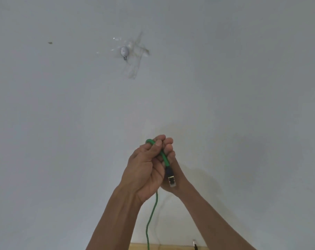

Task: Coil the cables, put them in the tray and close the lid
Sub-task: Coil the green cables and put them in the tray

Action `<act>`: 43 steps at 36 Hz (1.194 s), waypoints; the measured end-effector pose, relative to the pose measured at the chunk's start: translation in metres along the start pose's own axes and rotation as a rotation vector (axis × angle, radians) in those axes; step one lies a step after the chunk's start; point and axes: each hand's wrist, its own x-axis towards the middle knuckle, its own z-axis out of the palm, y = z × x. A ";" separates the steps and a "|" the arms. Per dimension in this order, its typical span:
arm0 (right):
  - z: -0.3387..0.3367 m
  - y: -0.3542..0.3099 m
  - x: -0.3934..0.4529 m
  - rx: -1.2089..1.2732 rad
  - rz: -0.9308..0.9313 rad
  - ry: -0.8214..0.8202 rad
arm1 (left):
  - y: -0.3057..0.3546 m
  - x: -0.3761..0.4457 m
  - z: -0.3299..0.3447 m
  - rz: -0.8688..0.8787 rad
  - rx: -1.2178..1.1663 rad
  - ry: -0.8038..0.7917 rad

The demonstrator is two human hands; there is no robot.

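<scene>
Both hands, the left hand [144,170] and right hand [168,159], are raised close together before a plain white wall [243,87], open on either side; a thin green braided cable [151,217] hangs between the forearms toward the pale wooden tabletop [171,247]

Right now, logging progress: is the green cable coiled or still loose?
Mostly loose: the green cable hangs from the left hand; one bend shows above the fingers.

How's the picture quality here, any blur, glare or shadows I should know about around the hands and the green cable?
Head view: soft, even light, no glare; faint shadows of the arms on the white wall. The left hand, right hand and green cable are fairly sharp; the connector slightly soft. Wide-angle stretch splays the forearms toward the bottom corners.
</scene>
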 end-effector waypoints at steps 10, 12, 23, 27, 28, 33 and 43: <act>0.008 0.011 -0.012 -0.320 0.357 0.117 | 0.012 0.041 0.000 0.200 0.198 -0.042; 0.009 0.011 -0.015 -0.324 0.329 0.179 | 0.017 0.049 -0.001 0.251 0.294 -0.038; -0.003 -0.001 -0.019 -0.593 0.239 0.311 | 0.019 0.063 -0.020 0.419 0.873 -0.110; -0.005 -0.003 -0.018 -0.604 0.311 0.284 | 0.013 0.067 -0.023 0.467 0.898 -0.110; -0.003 -0.003 -0.018 -0.597 0.327 0.287 | 0.012 0.068 -0.022 0.472 0.875 -0.105; 0.008 0.006 -0.019 -0.666 0.389 0.280 | 0.004 0.074 -0.019 0.474 0.756 -0.032; -0.013 -0.012 -0.008 -1.083 0.236 0.267 | 0.018 0.069 -0.031 0.330 0.957 -0.247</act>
